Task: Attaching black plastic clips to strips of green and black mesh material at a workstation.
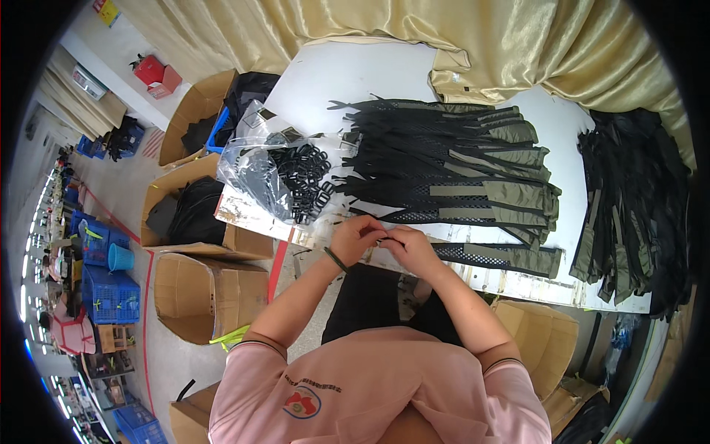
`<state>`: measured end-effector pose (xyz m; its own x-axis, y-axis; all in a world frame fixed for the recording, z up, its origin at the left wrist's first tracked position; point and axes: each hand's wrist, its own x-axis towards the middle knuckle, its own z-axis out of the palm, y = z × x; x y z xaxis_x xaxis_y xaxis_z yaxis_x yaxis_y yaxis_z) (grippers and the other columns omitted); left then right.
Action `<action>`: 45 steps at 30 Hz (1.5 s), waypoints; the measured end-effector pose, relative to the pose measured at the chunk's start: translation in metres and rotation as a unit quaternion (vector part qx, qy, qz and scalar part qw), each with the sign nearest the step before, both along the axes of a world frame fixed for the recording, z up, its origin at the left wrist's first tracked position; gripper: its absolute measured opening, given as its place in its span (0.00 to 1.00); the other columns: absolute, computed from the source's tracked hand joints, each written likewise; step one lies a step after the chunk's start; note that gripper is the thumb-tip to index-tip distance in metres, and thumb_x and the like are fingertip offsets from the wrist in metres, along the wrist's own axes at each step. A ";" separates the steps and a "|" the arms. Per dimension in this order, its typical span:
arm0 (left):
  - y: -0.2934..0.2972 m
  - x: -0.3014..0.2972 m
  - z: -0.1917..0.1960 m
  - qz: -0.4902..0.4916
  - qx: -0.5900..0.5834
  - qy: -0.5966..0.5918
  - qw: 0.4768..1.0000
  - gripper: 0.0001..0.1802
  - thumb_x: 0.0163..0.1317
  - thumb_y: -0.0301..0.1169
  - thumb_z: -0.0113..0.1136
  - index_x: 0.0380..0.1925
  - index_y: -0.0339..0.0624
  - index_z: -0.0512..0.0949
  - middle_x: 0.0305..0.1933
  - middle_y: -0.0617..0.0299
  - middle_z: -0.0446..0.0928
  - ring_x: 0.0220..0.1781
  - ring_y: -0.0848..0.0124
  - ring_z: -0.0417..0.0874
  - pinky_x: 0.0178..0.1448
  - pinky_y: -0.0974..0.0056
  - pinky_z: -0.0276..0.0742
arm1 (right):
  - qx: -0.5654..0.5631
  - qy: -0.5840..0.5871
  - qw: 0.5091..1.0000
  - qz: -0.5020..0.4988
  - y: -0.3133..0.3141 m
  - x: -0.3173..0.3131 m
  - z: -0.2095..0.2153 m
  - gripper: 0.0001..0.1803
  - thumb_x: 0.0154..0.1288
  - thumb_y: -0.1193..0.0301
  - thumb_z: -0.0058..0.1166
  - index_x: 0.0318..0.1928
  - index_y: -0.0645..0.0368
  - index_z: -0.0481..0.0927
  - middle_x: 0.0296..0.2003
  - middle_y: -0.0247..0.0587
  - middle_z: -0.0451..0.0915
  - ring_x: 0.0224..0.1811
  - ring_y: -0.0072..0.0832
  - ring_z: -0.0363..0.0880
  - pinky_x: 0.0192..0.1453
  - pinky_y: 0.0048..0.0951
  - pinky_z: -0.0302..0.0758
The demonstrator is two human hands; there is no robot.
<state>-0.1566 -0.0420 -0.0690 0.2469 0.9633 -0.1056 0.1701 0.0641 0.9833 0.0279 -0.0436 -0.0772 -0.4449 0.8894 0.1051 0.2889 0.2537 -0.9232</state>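
At the table's near edge my hands meet, fingertips pinched close together. My left hand [356, 238] is closed on a small dark piece that the fingers mostly hide. My right hand [411, 249] is closed on the narrow black end of a shoulder strap [497, 257], whose mesh and olive-grey body lies flat to the right. Beyond my hands is a pile of similar black and olive straps [458, 170], laid side by side. Left of the pile, black plastic buckles [307, 177] spill from a clear plastic bag [255, 174].
The white table [355, 66] has a worn near edge. Another heap of straps [625, 207] hangs over its right end. Gold curtains [510, 37] border the far side. Cardboard boxes [211, 296] stand on the floor left of the table, with blue crates [111, 294] farther left.
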 end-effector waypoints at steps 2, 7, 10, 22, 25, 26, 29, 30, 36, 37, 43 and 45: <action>0.004 -0.007 -0.003 -0.012 -0.022 -0.004 1.000 0.05 0.57 0.24 0.61 0.32 0.35 0.78 0.30 0.64 0.79 0.29 0.79 0.78 0.34 0.74 0.74 | 0.059 -0.001 0.998 -0.022 -0.003 -0.004 -0.003 0.08 0.59 0.72 0.56 0.37 0.62 0.81 0.29 0.45 0.77 0.32 0.40 0.76 0.38 0.32 0.71; 0.075 -0.074 0.003 0.124 0.204 0.321 0.917 0.06 0.54 0.27 0.63 0.33 0.41 0.79 0.31 0.56 0.77 0.32 0.64 0.79 0.37 0.64 0.75 | -0.003 -0.015 1.000 -0.012 0.002 0.001 -0.017 0.07 0.59 0.72 0.56 0.37 0.62 0.81 0.30 0.46 0.77 0.33 0.40 0.77 0.38 0.32 0.72; 0.097 -0.087 -0.005 0.077 0.142 0.460 0.873 0.10 0.51 0.31 0.65 0.34 0.43 0.79 0.37 0.52 0.75 0.40 0.56 0.79 0.44 0.58 0.75 | -0.037 -0.025 0.999 0.004 0.004 0.003 -0.021 0.07 0.59 0.72 0.57 0.36 0.62 0.81 0.29 0.45 0.78 0.32 0.38 0.77 0.37 0.31 0.72; 0.091 -0.085 -0.003 0.036 0.158 0.598 0.785 0.16 0.47 0.38 0.69 0.34 0.43 0.79 0.46 0.52 0.71 0.51 0.54 0.74 0.53 0.55 0.71 | -0.155 0.007 0.988 0.009 0.013 0.007 -0.019 0.08 0.62 0.74 0.55 0.40 0.63 0.80 0.26 0.37 0.79 0.24 0.19 0.75 0.30 0.22 0.72; 0.089 -0.086 -0.001 0.019 0.151 0.609 0.778 0.18 0.44 0.40 0.71 0.35 0.45 0.80 0.43 0.55 0.73 0.51 0.56 0.74 0.52 0.55 0.71 | -0.143 0.008 0.989 0.020 0.012 0.007 -0.022 0.08 0.62 0.74 0.54 0.41 0.63 0.79 0.27 0.38 0.79 0.25 0.20 0.76 0.30 0.23 0.72; 0.089 -0.087 0.000 0.030 0.167 0.617 0.769 0.19 0.43 0.40 0.71 0.35 0.47 0.80 0.41 0.56 0.73 0.49 0.56 0.74 0.51 0.55 0.71 | -0.130 0.023 0.991 0.025 0.012 0.007 -0.023 0.09 0.62 0.74 0.54 0.41 0.64 0.79 0.27 0.40 0.79 0.25 0.23 0.77 0.31 0.25 0.73; 0.088 -0.086 0.008 0.045 0.225 0.578 0.783 0.16 0.42 0.38 0.71 0.29 0.45 0.77 0.36 0.57 0.75 0.43 0.56 0.75 0.45 0.53 0.70 | -0.072 -0.028 0.997 0.028 0.013 0.007 -0.020 0.09 0.62 0.73 0.53 0.41 0.64 0.78 0.27 0.41 0.79 0.27 0.22 0.77 0.33 0.25 0.73; 0.087 -0.083 0.013 0.059 0.228 0.563 0.792 0.15 0.42 0.36 0.71 0.28 0.45 0.76 0.32 0.57 0.75 0.40 0.55 0.76 0.44 0.52 0.71 | -0.078 -0.040 0.996 0.026 0.012 0.007 -0.017 0.09 0.62 0.73 0.53 0.41 0.64 0.78 0.27 0.41 0.79 0.27 0.22 0.77 0.33 0.25 0.73; 0.028 -0.040 0.041 -0.007 -0.035 -0.067 0.997 0.05 0.59 0.19 0.54 0.34 0.37 0.77 0.34 0.64 0.78 0.35 0.78 0.78 0.40 0.75 0.74 | -0.205 0.079 0.975 -0.034 0.003 0.017 0.019 0.10 0.64 0.71 0.53 0.42 0.64 0.78 0.28 0.35 0.79 0.27 0.18 0.73 0.33 0.22 0.72; 0.013 -0.028 0.041 -0.001 -0.064 -0.054 0.996 0.05 0.59 0.19 0.54 0.34 0.37 0.77 0.34 0.64 0.78 0.35 0.78 0.78 0.40 0.75 0.74 | -0.227 0.118 0.966 -0.032 0.001 0.019 0.025 0.09 0.65 0.71 0.52 0.42 0.64 0.78 0.28 0.32 0.78 0.27 0.17 0.72 0.34 0.21 0.71; -0.020 0.003 0.028 -0.035 -0.167 -0.324 0.930 0.14 0.60 0.20 0.55 0.46 0.41 0.72 0.37 0.65 0.73 0.33 0.76 0.76 0.39 0.72 0.74 | -0.313 0.244 0.917 0.035 -0.010 0.024 0.038 0.09 0.65 0.73 0.51 0.41 0.66 0.78 0.29 0.32 0.77 0.29 0.17 0.71 0.36 0.19 0.69; -0.020 0.001 0.024 -0.057 -0.171 -0.338 0.924 0.13 0.60 0.21 0.55 0.46 0.41 0.72 0.37 0.65 0.73 0.34 0.76 0.76 0.39 0.72 0.74 | -0.340 0.272 0.900 0.025 -0.012 0.026 0.038 0.09 0.65 0.74 0.52 0.40 0.67 0.78 0.29 0.34 0.78 0.29 0.17 0.71 0.36 0.19 0.69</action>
<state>-0.1551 -0.0621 -0.0450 0.4659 0.8658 -0.1827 -0.4512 0.4100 0.7927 0.0535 -0.0559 -0.0395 -0.5338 0.8104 -0.2416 -0.2491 -0.4237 -0.8709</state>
